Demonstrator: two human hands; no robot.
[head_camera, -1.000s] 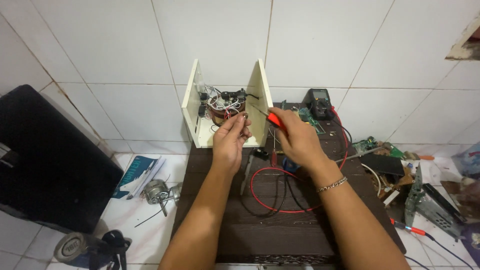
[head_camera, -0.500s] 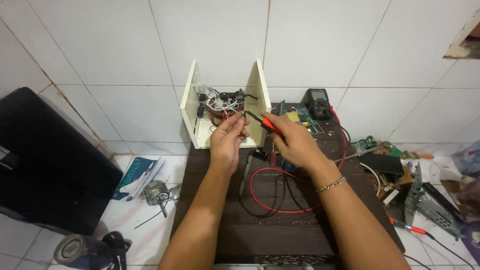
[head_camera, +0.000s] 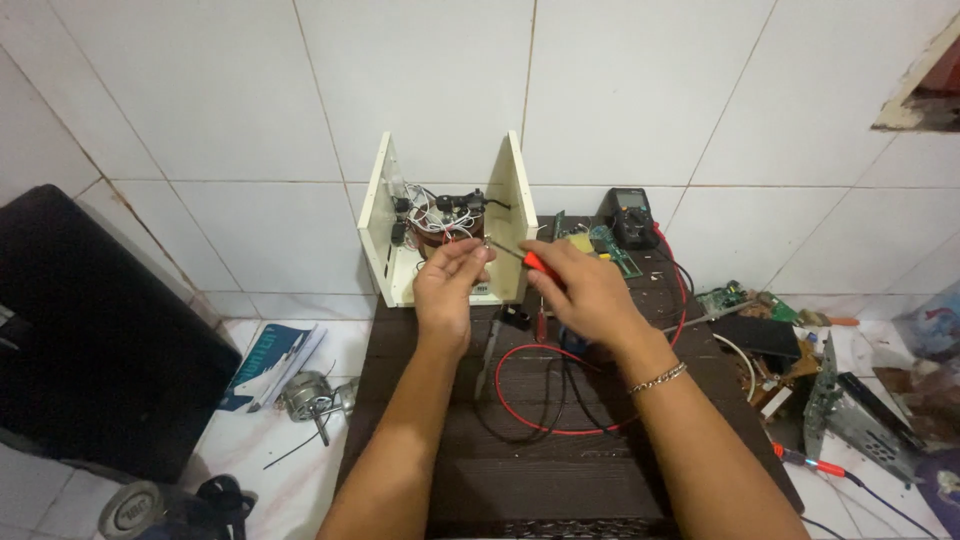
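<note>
Red-handled screwdriver sits pinched in the right hand, tip at the left hand, whose grip closes on something small. At twelve o'clock stands an open cream metal case; red cable loops at six on the dark wooden desk. White tiled wall behind.
</note>
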